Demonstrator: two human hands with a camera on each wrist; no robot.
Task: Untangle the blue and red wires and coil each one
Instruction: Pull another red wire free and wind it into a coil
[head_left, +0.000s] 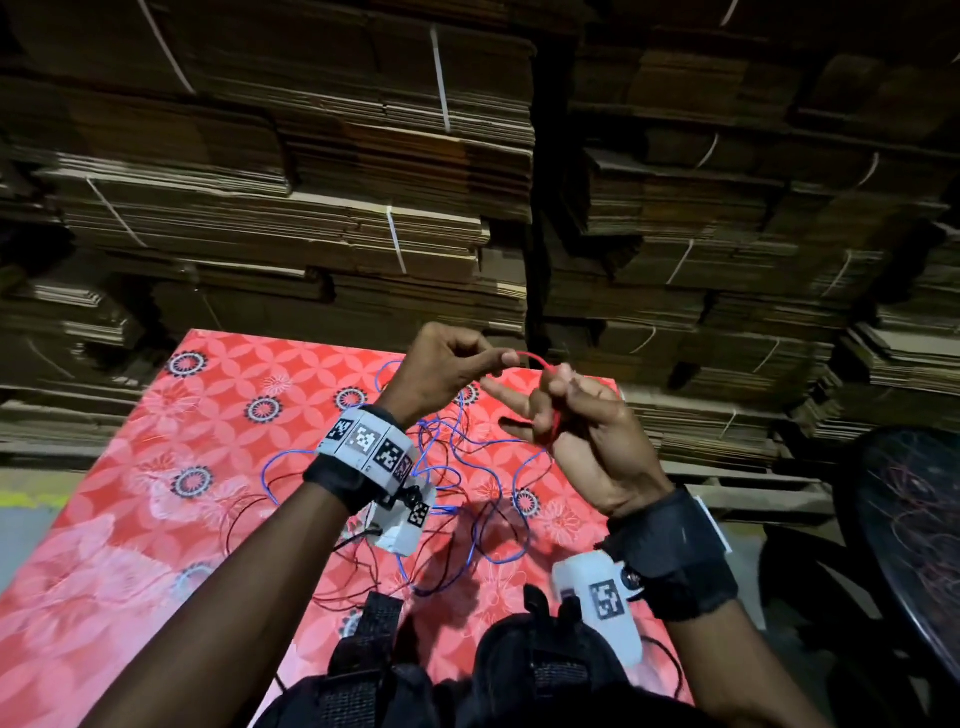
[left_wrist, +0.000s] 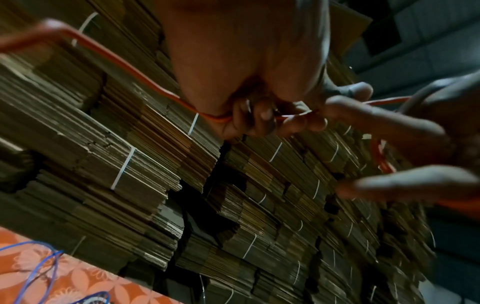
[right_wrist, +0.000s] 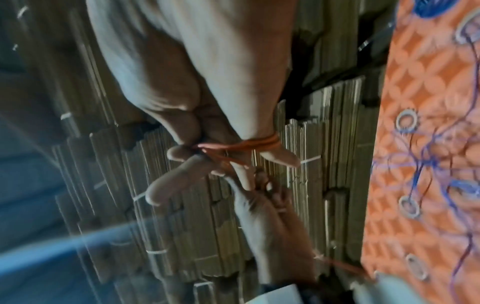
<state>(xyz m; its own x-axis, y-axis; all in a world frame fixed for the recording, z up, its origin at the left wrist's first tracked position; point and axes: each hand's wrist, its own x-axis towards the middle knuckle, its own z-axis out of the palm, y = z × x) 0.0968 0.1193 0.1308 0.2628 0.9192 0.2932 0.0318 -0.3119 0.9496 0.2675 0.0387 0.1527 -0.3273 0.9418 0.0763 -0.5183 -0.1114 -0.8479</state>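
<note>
Red wire (head_left: 531, 357) being wound onto the right hand (head_left: 582, 431), fed across by the left hand (head_left: 441, 371).

The red wire is bridging the short gap between the two raised hands, running roughly left to right above the far part of the worktop (head_left: 156, 519); from the left hand's pinching thumb and forefinger it is arching over to the right hand, where several turns are already lying across the fingers (right_wrist: 279, 154), which are spread and partly straight, serving as the former. The rest of the red wire is trailing down toward the worktop, where the blue wire (head_left: 457, 467) is lying loose and looped, apparently still crossing it. The next wrap probably needs the left hand, the nearer one to the slack, to carry the wire round the right fingers.
</note>
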